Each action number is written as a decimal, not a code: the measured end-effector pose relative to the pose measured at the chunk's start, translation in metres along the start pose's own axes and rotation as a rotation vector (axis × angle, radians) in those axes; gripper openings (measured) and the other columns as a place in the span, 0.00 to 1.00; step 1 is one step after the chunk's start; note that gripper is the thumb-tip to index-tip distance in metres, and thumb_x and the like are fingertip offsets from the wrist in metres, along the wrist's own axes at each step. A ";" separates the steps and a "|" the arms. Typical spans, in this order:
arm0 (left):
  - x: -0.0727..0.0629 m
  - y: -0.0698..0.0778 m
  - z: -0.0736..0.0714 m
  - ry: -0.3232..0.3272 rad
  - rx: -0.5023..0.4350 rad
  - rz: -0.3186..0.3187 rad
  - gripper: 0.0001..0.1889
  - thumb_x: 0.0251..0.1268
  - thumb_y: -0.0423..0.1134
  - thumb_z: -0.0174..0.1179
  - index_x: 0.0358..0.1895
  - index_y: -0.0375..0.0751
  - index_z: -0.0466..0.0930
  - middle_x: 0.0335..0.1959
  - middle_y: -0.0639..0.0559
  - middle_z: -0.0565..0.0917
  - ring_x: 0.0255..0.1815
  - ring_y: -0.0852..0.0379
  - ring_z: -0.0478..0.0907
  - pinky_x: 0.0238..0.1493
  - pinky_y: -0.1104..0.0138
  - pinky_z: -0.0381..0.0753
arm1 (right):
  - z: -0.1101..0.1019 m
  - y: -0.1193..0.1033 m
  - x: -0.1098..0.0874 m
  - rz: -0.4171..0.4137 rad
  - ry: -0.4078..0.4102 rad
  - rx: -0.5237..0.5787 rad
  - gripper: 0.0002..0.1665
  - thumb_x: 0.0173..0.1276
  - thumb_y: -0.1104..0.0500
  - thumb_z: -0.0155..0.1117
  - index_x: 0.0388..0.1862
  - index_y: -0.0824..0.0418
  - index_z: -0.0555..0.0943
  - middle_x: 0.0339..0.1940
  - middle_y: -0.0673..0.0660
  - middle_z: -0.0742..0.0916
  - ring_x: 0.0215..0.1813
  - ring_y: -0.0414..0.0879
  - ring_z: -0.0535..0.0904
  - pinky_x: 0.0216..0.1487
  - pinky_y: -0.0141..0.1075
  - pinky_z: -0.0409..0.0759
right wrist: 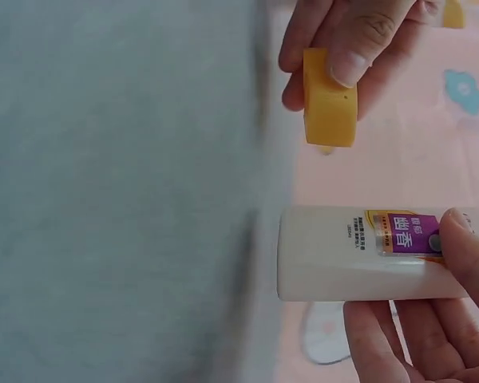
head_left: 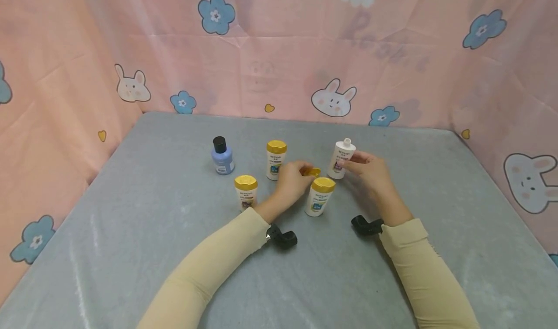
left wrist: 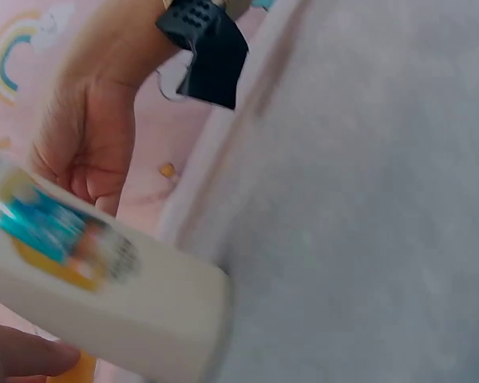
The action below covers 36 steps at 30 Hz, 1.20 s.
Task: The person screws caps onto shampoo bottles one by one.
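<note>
My right hand holds a white bottle upright, thumb on its front and fingers behind. Its narrow neck is bare, and a purple label shows in the right wrist view. To its left, my left hand pinches a yellow cap between thumb and fingers, apart from the bottle. A yellow-capped white bottle with a blue-green label stands just in front of the left hand; it looms large in the left wrist view.
Another yellow-capped bottle stands behind the left hand, and one more is beside the left forearm. A blue-purple bottle with a black cap stands farther left. The grey tabletop meets a pink patterned curtain at the back.
</note>
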<state>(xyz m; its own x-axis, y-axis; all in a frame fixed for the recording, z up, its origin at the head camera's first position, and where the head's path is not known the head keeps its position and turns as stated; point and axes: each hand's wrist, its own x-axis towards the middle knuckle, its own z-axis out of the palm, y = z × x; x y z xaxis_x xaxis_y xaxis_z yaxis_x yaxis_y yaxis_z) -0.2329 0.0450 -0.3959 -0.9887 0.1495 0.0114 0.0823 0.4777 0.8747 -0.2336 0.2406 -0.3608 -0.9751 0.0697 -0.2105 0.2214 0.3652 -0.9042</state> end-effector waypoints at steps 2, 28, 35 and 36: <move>-0.002 0.005 -0.004 0.000 -0.021 -0.002 0.16 0.65 0.33 0.66 0.56 0.36 0.82 0.55 0.44 0.86 0.56 0.52 0.82 0.52 0.67 0.85 | -0.002 -0.006 -0.005 -0.021 0.005 -0.006 0.36 0.69 0.46 0.67 0.71 0.60 0.72 0.72 0.60 0.75 0.77 0.56 0.64 0.78 0.58 0.59; -0.059 0.055 -0.069 -0.091 -0.165 0.117 0.17 0.63 0.35 0.68 0.55 0.41 0.81 0.56 0.49 0.85 0.56 0.54 0.83 0.56 0.68 0.84 | -0.011 -0.058 -0.079 -0.289 0.079 -0.047 0.32 0.66 0.46 0.70 0.65 0.58 0.79 0.45 0.34 0.85 0.57 0.36 0.77 0.69 0.54 0.73; -0.071 0.056 -0.093 -0.118 -0.205 0.139 0.17 0.62 0.33 0.68 0.55 0.43 0.83 0.54 0.50 0.86 0.50 0.56 0.85 0.51 0.70 0.85 | -0.007 -0.068 -0.104 -0.322 -0.050 -0.115 0.29 0.66 0.47 0.70 0.63 0.56 0.80 0.49 0.40 0.88 0.52 0.31 0.84 0.60 0.36 0.79; -0.073 0.056 -0.096 -0.120 -0.212 0.149 0.17 0.62 0.33 0.68 0.55 0.43 0.83 0.54 0.50 0.86 0.50 0.56 0.85 0.51 0.70 0.86 | -0.006 -0.069 -0.106 -0.324 -0.068 -0.127 0.28 0.66 0.47 0.70 0.63 0.55 0.81 0.50 0.43 0.88 0.52 0.32 0.84 0.59 0.34 0.80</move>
<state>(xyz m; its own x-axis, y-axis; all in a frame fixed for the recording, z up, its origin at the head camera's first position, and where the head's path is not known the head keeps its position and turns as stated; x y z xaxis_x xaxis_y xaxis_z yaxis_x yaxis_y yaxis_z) -0.1685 -0.0218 -0.3010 -0.9445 0.3124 0.1012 0.1854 0.2530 0.9495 -0.1457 0.2135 -0.2740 -0.9903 -0.1292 0.0519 -0.1073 0.4706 -0.8758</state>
